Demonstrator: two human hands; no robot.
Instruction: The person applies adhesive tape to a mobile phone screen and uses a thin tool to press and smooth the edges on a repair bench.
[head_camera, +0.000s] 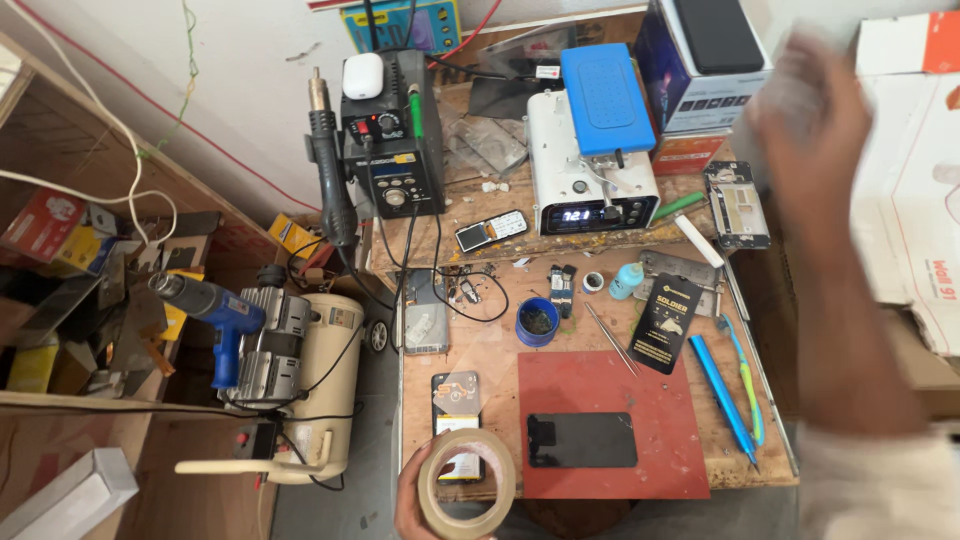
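The left hand (412, 497) sits at the near edge of the surface (500, 345), fingers closed around a roll of beige tape (466, 484) held up on edge, its open ring facing the camera. Just behind the roll lies a phone with a lit screen (457, 412), partly seen through the ring. The dark phone (582, 440) lies flat on the red mat (610, 425), just to the right of the tape, its long axis running left to right, parallel to the near edge. From the left hand it lies to the right and slightly farther in, close by.

The right hand (808, 110) is lifted high over the far right corner, blurred; whether its fingers are spread or closed cannot be told, and nothing is seen in its grasp. It hangs well apart from the dark phone, with the forearm crossing above the blue pen-shaped tool (724, 392) and the green toothbrush (745, 375). The left hand is clearly the nearer of the two to the mat
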